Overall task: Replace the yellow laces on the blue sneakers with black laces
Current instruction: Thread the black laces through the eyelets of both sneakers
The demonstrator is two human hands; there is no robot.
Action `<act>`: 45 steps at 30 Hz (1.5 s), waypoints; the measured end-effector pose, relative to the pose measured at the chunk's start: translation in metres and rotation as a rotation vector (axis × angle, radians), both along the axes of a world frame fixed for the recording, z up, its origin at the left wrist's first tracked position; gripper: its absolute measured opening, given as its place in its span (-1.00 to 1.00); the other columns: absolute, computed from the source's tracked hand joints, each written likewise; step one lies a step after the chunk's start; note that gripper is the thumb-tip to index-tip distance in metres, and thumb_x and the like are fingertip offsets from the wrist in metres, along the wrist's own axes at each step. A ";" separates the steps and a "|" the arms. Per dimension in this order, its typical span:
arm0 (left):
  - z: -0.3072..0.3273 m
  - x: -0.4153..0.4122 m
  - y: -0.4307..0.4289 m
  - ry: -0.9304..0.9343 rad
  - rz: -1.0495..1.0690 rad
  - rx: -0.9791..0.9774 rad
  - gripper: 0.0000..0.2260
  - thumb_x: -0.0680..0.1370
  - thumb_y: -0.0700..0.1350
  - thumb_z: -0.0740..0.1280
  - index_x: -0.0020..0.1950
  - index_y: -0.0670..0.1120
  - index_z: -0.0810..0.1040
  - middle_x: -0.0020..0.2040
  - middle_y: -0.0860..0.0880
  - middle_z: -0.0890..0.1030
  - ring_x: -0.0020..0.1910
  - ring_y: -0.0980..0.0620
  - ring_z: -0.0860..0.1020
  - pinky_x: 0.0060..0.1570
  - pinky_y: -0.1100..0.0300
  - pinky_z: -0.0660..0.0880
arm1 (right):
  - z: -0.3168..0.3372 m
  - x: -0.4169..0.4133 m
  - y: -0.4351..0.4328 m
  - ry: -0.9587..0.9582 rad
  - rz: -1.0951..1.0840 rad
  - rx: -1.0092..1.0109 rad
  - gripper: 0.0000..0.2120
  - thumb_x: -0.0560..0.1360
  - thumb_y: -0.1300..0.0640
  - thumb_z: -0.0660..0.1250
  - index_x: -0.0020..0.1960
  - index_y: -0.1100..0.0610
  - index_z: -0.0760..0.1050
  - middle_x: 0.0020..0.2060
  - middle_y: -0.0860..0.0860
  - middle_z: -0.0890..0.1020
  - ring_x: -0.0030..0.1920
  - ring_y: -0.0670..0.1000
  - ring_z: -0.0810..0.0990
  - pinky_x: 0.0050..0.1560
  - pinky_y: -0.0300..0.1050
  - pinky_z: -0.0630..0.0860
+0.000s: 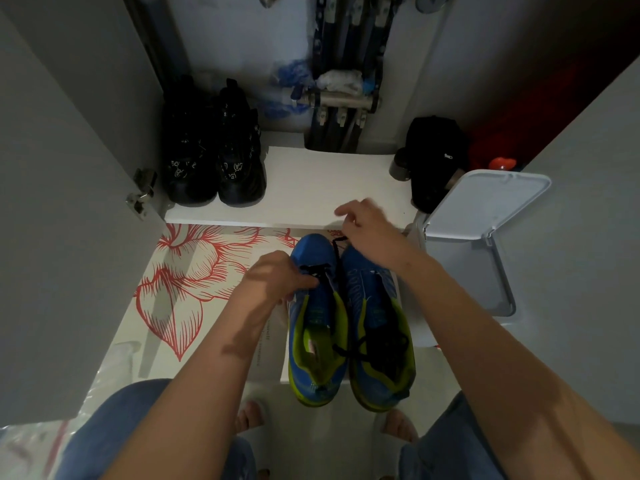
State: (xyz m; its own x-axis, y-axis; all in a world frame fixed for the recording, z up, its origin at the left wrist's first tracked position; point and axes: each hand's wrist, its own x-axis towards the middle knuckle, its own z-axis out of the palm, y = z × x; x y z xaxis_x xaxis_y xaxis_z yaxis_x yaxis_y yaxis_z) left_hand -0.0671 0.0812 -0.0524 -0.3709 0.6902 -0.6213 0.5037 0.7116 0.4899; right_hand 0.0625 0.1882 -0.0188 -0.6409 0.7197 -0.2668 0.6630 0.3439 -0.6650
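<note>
Your left hand (277, 278) pinches the left blue sneaker (311, 341) at its front eyelets, centre frame, likely bracing it, while your right hand (367, 223) pinches the black lace (336, 258) stretched past the toe, probably to seat it.

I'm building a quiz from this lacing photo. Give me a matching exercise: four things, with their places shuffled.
1. left hand
2. right hand
3. black shoes
4. white bin

A. on the shelf, back left
B. holding the black lace beyond the toes
C. right of the blue sneakers, lid open
D. pinching lace at the left sneaker's eyelets

Pairs: 1-D, 2-B, 3-A, 4-C
</note>
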 end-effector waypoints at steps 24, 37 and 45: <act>0.005 -0.013 -0.007 -0.163 0.113 -0.171 -0.76 0.46 -0.32 0.39 0.12 -0.31 0.58 -0.60 -0.01 0.55 -0.52 0.10 0.54 -0.04 0.17 0.57 | -0.055 -0.021 -0.051 -0.099 0.131 -0.123 -0.89 0.45 0.25 0.41 -0.25 0.20 0.55 -0.22 0.25 0.67 -0.42 0.02 0.55 -0.07 -0.06 0.59; 0.011 -0.001 -0.003 -0.259 0.164 -0.219 -0.88 0.59 -0.27 0.23 -0.15 -0.24 0.46 -0.13 -0.17 0.57 -0.39 0.03 0.54 -0.38 0.30 0.52 | -0.062 -0.014 -0.047 0.065 0.079 -0.284 -0.79 0.42 0.37 0.40 -0.20 0.13 0.42 -0.29 0.17 0.64 -0.44 -0.05 0.57 -0.25 -0.26 0.52; 0.003 -0.002 -0.002 -0.237 0.205 -0.212 -0.86 0.58 -0.31 0.24 0.09 -0.31 0.52 -0.35 -0.14 0.58 -0.37 0.01 0.53 -0.04 0.12 0.56 | -0.064 -0.013 -0.042 0.076 0.144 -0.328 -0.75 0.42 0.42 0.38 -0.03 0.21 0.36 -0.33 0.07 0.57 -0.47 -0.12 0.57 -0.30 -0.27 0.51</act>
State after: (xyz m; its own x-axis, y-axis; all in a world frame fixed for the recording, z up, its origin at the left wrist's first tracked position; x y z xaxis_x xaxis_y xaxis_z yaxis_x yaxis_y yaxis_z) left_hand -0.0687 0.0794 -0.0498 -0.3168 0.4635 -0.8275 0.2310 0.8839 0.4066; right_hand 0.0490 0.1462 -0.0831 -0.7564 0.5042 -0.4167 0.5680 0.1904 -0.8007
